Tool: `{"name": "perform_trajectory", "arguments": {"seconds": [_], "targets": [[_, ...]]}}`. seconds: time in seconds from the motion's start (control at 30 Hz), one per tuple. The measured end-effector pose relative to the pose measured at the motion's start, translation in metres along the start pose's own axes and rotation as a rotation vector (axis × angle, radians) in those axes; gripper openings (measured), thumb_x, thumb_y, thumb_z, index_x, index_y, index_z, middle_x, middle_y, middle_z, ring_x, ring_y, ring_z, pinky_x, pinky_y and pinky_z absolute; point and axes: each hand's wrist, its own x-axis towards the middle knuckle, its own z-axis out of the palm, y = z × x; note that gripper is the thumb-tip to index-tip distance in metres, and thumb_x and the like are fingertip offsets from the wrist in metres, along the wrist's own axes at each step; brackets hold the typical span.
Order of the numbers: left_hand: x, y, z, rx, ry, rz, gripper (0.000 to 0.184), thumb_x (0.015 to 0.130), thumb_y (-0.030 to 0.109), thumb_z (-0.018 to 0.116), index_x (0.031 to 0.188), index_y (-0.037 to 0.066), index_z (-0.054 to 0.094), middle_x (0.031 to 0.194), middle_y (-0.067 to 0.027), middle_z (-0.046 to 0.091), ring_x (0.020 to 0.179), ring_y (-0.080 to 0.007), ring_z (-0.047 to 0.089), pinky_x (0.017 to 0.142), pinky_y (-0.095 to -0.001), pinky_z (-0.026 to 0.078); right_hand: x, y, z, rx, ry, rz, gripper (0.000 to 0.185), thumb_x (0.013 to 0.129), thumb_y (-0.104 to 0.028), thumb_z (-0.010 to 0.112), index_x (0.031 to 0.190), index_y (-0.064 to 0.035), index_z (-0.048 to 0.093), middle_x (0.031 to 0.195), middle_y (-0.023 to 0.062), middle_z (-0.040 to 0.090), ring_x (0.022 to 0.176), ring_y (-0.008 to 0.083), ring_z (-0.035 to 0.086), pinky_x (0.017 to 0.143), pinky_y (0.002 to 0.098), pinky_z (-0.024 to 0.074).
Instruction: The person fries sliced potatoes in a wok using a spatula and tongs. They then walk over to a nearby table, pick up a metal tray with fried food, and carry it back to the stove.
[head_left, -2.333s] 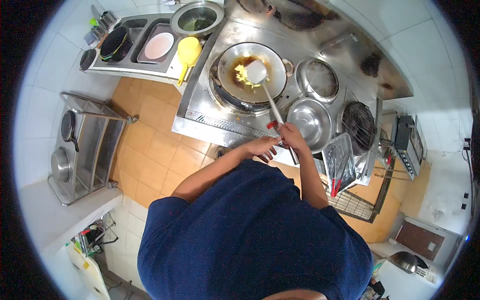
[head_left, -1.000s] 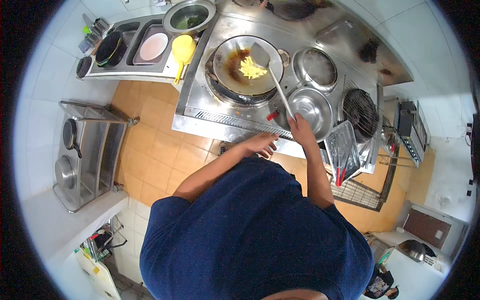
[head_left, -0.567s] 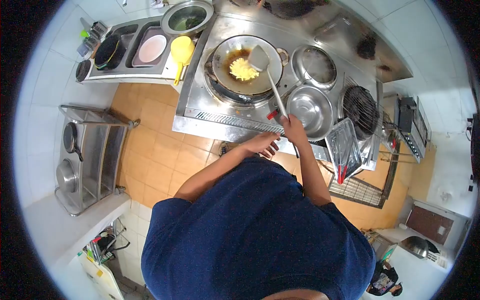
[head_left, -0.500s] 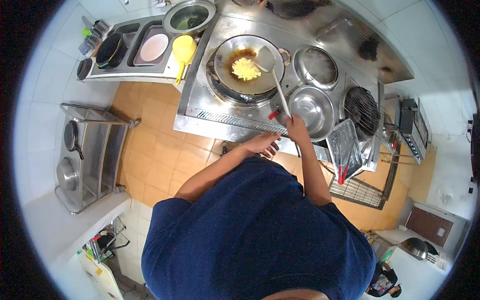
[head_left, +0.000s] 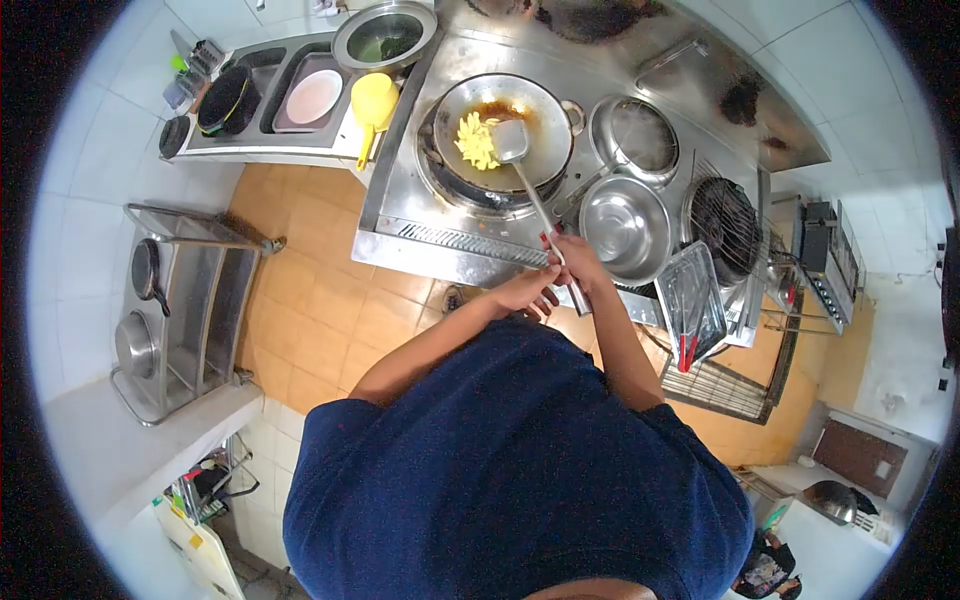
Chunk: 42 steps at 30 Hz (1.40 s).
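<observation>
My right hand (head_left: pixel 578 262) is closed around the handle of a long metal spatula (head_left: pixel 511 141). The spatula's blade rests inside a wok (head_left: pixel 545 110) on the stove, against the right side of a heap of yellow food pieces (head_left: pixel 477 142). Brown liquid shows near the wok's far side. Beside my right hand, close to the spatula handle, is my left hand (head_left: pixel 527 291), its fingers loosely apart and nothing held in them. A bare steel bowl (head_left: pixel 625 225) stands just beyond my right hand.
A steaming pan (head_left: pixel 643 140) sits right of the wok. Farther right are a round grill (head_left: pixel 720 225) and a tray (head_left: pixel 692 300) with red-handled tongs. At the left are a yellow ladle (head_left: pixel 373 100), a sink and a cart (head_left: pixel 190 320). A person (head_left: pixel 768 570) is at lower right.
The spatula blade has moved down and left, and the yellow pieces now lie at the wok's left side. My right hand has come nearer to my left hand.
</observation>
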Motion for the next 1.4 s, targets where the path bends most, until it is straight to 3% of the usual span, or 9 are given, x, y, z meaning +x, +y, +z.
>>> {"name": "perform_trajectory", "arguments": {"seconds": [0.17,0.37,0.4,0.6,0.73,0.93,1.07,1.17,1.4], "targets": [[0.001,-0.003,-0.003,0.050,-0.038,-0.004,0.077,0.088,0.073,0.033,0.128,0.010,0.048,0.097,-0.0136,0.059,0.072,-0.0192,0.063,0.059,-0.0301,0.053,-0.014,-0.006,0.004,-0.221,-0.033,-0.127,0.030,0.097,-0.032,0.049,0.099,-0.0024,0.057,0.063,0.0016,0.052,0.040,0.0060,0.044,0.029,0.0226,0.0290],[0.000,-0.006,-0.002,0.057,0.007,-0.017,0.079,0.089,0.071,0.035,0.130,0.004,0.045,0.100,-0.0161,0.060,0.075,-0.0211,0.063,0.062,-0.0323,0.054,0.009,0.005,-0.020,-0.966,0.450,-0.668,0.036,0.095,-0.032,0.050,0.091,0.0029,0.058,0.067,0.0220,0.059,0.060,0.0391,0.059,0.055,0.0443,0.0455],[-0.001,-0.003,-0.001,0.055,0.005,-0.026,0.077,0.090,0.069,0.037,0.130,0.003,0.045,0.100,-0.0168,0.061,0.075,-0.0221,0.064,0.063,-0.0342,0.054,-0.006,-0.014,-0.011,-0.840,0.419,-0.444,0.039,0.094,-0.032,0.049,0.088,0.0051,0.056,0.076,0.0288,0.057,0.077,0.0497,0.055,0.070,0.0493,0.0431],[-0.002,0.000,0.002,0.107,0.007,-0.021,0.076,0.091,0.067,0.036,0.129,0.002,0.046,0.100,-0.0185,0.062,0.079,-0.0235,0.066,0.065,-0.0350,0.054,0.035,0.031,-0.051,-1.064,0.578,-0.627,0.037,0.094,-0.033,0.051,0.087,0.0037,0.057,0.070,0.0230,0.058,0.059,0.0385,0.058,0.055,0.0445,0.0446],[0.005,-0.006,0.000,0.091,-0.005,-0.016,0.076,0.091,0.068,0.036,0.127,0.002,0.045,0.100,-0.0165,0.060,0.076,-0.0209,0.064,0.062,-0.0328,0.053,0.001,0.007,-0.017,-0.103,0.133,-0.071,0.034,0.096,-0.035,0.052,0.090,-0.0019,0.059,0.059,-0.0024,0.044,0.042,0.0060,0.039,0.033,0.0235,0.0292],[-0.004,-0.002,0.002,0.081,0.030,0.002,0.075,0.091,0.067,0.037,0.128,0.002,0.047,0.102,-0.0181,0.062,0.077,-0.0222,0.066,0.064,-0.0351,0.054,-0.011,-0.013,-0.003,-0.268,0.121,-0.104,0.031,0.098,-0.033,0.048,0.093,-0.0024,0.055,0.059,0.0029,0.047,0.038,0.0112,0.042,0.033,0.0285,0.0318],[-0.003,-0.004,0.001,0.083,0.049,-0.009,0.075,0.091,0.067,0.037,0.127,0.002,0.047,0.102,-0.0179,0.062,0.076,-0.0222,0.066,0.065,-0.0353,0.054,-0.001,-0.006,-0.011,-0.888,0.438,-0.578,0.036,0.095,-0.032,0.049,0.091,0.0023,0.059,0.070,0.0270,0.057,0.068,0.0464,0.057,0.064,0.0494,0.0446],[-0.005,0.000,0.001,0.094,0.039,-0.024,0.075,0.091,0.067,0.037,0.127,0.002,0.048,0.102,-0.0173,0.062,0.076,-0.0218,0.066,0.067,-0.0342,0.054,0.021,0.017,-0.026,-1.064,0.580,-0.614,0.036,0.096,-0.032,0.049,0.089,0.0023,0.058,0.069,0.0237,0.058,0.060,0.0403,0.059,0.054,0.0460,0.0455],[-0.007,0.002,0.005,0.056,0.037,-0.018,0.072,0.092,0.066,0.038,0.128,0.004,0.046,0.104,-0.0158,0.060,0.077,-0.0198,0.064,0.069,-0.0335,0.053,0.001,-0.001,-0.013,-0.133,0.082,-0.093,0.032,0.097,-0.034,0.048,0.094,-0.0028,0.057,0.057,0.0027,0.046,0.038,0.0112,0.042,0.032,0.0279,0.0331]]}}
